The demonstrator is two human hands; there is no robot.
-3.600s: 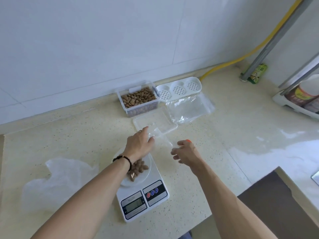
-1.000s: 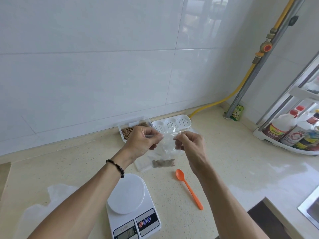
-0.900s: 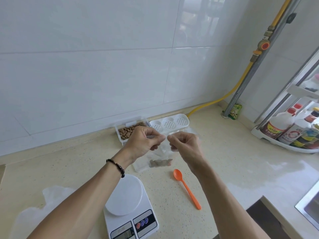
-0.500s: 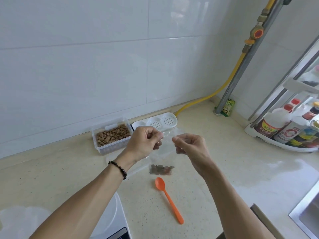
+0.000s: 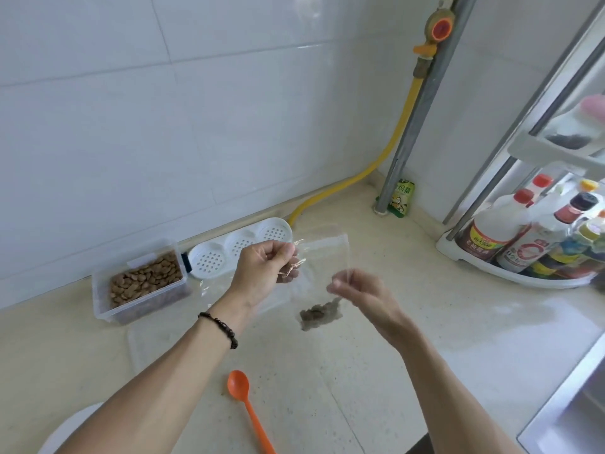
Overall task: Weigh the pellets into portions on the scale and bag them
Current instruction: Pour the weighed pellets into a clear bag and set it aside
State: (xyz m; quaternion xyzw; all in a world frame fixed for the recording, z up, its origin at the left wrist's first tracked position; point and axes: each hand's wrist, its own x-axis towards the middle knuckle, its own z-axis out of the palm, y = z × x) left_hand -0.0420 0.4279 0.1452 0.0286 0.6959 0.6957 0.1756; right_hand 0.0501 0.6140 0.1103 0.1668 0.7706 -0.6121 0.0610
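Note:
A small clear bag (image 5: 314, 290) hangs above the counter with a clump of brown pellets (image 5: 319, 315) in its bottom. My left hand (image 5: 265, 270) pinches its crinkled top edge. My right hand (image 5: 357, 294) is motion-blurred, a little lower and to the right, with fingers pinched on the bag's other side. The clear container of pellets (image 5: 140, 283) stands by the wall at the left. Only the white round plate of the scale (image 5: 70, 432) shows, at the bottom left under my left forearm.
An orange spoon (image 5: 248, 411) lies on the counter near me. A white perforated tray (image 5: 242, 247) and spare clear bags (image 5: 327, 245) lie by the wall. A clear lid (image 5: 140, 352) lies flat. A rack of bottles (image 5: 530, 244) stands right, a sink edge (image 5: 563, 417) lower right.
The pellets went from the scale plate into the bag, which both hands lifted. Since half a second ago my right hand has moved right and down, away from the left.

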